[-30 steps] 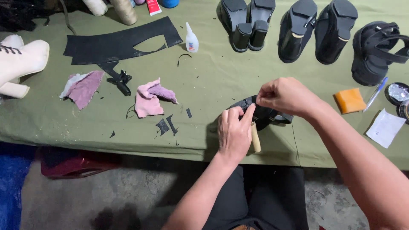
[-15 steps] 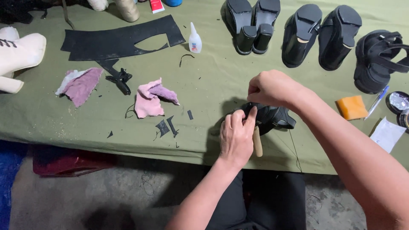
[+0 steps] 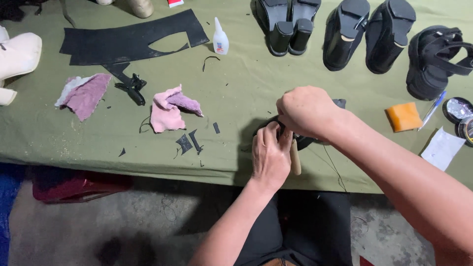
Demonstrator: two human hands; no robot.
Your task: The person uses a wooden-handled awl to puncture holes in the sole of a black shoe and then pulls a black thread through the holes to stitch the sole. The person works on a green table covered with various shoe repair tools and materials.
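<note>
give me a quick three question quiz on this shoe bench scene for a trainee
1. True or false: both hands work on one black piece at the table's near edge.
2. What lies nearest the orange sponge? A) pen B) glue bottle C) pink cloth
3. The glue bottle stands beside a large black ____.

Key:
1. True: left hand and right hand meet on the black piece.
2. A: pen beside sponge.
3. Sheet: bottle, sheet.

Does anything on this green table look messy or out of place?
Mostly offcuts: small black scraps lie scattered on the green cloth near two crumpled pink rags. The black shoes stand soles up. Nothing looks spilled.
</note>
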